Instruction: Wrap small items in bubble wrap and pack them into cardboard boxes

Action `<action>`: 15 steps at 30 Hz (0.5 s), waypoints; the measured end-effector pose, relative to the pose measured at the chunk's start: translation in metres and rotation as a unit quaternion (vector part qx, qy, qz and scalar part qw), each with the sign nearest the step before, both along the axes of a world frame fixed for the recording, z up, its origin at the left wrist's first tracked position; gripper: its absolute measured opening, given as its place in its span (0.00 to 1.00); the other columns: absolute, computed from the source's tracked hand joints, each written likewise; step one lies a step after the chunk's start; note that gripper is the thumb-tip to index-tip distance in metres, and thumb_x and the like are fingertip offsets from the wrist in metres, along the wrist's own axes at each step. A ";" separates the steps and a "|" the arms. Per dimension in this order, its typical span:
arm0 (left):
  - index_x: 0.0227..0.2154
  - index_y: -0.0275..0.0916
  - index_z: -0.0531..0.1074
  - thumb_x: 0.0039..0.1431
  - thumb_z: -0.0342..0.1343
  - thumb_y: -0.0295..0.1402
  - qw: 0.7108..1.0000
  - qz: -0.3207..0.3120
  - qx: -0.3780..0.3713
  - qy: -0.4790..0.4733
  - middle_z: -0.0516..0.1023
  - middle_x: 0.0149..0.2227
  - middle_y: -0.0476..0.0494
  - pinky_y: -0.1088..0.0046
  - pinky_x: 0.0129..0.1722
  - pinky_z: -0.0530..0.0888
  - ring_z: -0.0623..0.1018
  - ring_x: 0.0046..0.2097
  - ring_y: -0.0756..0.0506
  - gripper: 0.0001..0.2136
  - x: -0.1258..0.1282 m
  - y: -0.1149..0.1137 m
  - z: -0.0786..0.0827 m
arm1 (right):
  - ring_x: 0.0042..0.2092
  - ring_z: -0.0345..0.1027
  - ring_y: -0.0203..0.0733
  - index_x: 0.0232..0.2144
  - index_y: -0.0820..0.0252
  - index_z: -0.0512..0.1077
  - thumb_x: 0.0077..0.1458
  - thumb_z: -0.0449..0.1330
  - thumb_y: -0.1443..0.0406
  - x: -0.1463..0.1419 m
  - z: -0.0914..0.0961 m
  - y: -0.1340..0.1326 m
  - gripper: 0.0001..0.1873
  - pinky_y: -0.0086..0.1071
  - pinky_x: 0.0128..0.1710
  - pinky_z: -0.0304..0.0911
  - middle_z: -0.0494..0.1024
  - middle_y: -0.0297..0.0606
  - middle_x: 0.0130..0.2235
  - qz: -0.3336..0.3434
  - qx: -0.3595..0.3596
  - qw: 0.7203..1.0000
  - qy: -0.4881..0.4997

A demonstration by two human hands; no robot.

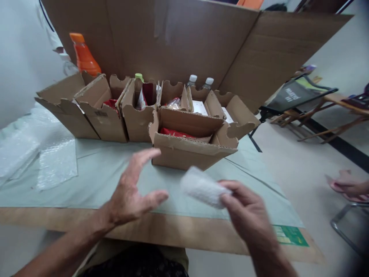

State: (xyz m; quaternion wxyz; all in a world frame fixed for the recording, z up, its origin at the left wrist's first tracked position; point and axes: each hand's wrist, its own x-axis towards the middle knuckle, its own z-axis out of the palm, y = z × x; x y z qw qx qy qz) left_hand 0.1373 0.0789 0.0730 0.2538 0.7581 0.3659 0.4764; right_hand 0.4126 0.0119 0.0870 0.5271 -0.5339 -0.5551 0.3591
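My right hand [245,209] pinches a small white bundle [203,188] at its right end, holding it over the table's front part. The bundle looks wrapped in bubble wrap; motion blur hides what is inside. Across from it, my left hand [131,192] is open, thumb and fingers spread, with nothing in it. Just beyond both hands stands a cardboard bin [190,154] with a red packet [177,133] inside. Sheets of bubble wrap [57,163] lie on the table's left side.
Several cardboard bins [100,121] stand in a row behind, holding packets and boxes. An orange bottle [85,55] and white-capped bottles [208,83] rise behind them, before a tall cardboard panel [184,42]. A pale green cloth [100,169] covers the table. Another person's foot [348,184] shows at right.
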 end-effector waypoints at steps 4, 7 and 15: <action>0.53 0.44 0.73 0.61 0.62 0.35 0.974 0.098 0.165 0.121 0.62 0.70 0.37 0.41 0.69 0.60 0.60 0.72 0.30 0.17 0.004 0.056 0.025 | 0.32 0.75 0.41 0.39 0.47 0.82 0.55 0.71 0.51 0.027 0.068 0.042 0.13 0.34 0.30 0.72 0.83 0.37 0.36 -0.086 0.114 0.987 -0.078; 0.37 0.41 0.75 0.60 0.58 0.25 0.974 0.062 0.170 0.137 0.62 0.70 0.38 0.41 0.67 0.65 0.61 0.72 0.30 0.05 0.009 0.062 0.020 | 0.31 0.73 0.38 0.41 0.50 0.81 0.59 0.68 0.53 0.028 0.105 0.081 0.12 0.33 0.30 0.67 0.82 0.35 0.35 -0.074 0.186 0.950 -0.239; 0.38 0.44 0.75 0.56 0.59 0.23 0.978 0.061 0.164 0.114 0.59 0.72 0.41 0.39 0.62 0.71 0.60 0.72 0.27 0.10 0.010 0.052 0.003 | 0.24 0.63 0.33 0.28 0.54 0.77 0.58 0.63 0.66 -0.044 0.113 0.179 0.06 0.30 0.25 0.49 0.75 0.28 0.24 0.255 0.157 0.736 -0.607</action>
